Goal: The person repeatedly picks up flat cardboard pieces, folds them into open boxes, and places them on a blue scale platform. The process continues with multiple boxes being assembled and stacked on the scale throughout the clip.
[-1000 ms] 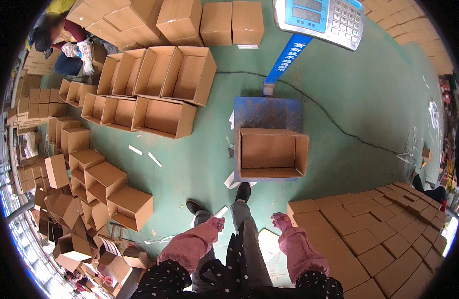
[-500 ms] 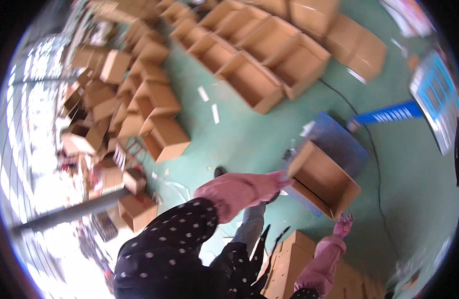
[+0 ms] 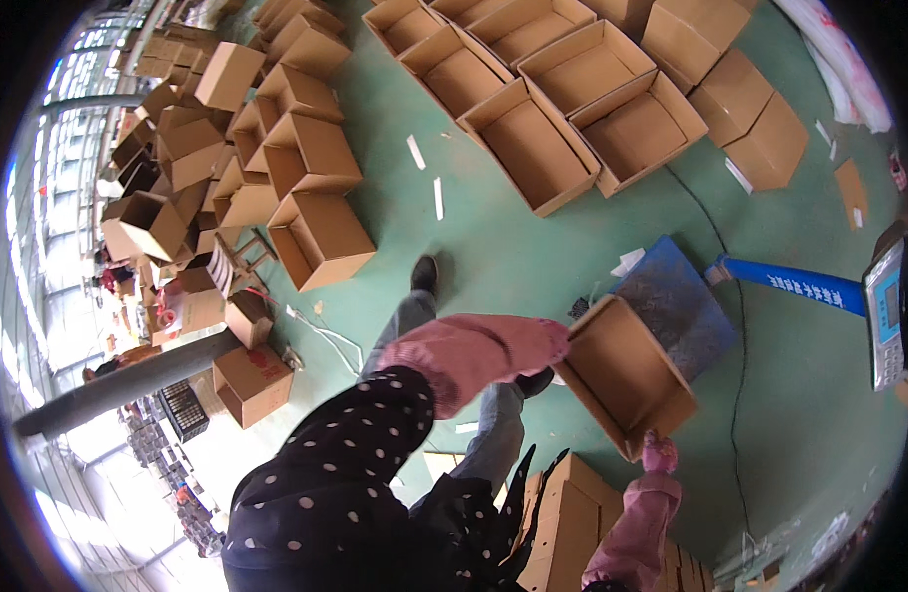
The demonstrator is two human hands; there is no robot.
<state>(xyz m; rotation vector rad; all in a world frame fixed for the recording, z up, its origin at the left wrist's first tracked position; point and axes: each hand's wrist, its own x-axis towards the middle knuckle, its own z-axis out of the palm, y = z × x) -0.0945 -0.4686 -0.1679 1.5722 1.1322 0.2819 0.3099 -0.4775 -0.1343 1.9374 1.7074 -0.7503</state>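
An open-topped cardboard box, with nothing seen inside, is held tilted in front of me, overlapping a blue scale platform on the floor. My left hand, at the end of a pink sleeve, grips its left side; those fingers are mostly hidden. At the box's near corner, my right hand has its fingers bent over the rim.
Several open boxes stand in rows ahead, with more stacked boxes on the left. A blue post carries the scale's display. A black cable crosses the green floor. Flattened cardboard stands near my legs.
My right hand has gone from beside the box's near corner onto its rim. The box has shifted slightly toward me. One shoe has come further into view, and the view has shifted.
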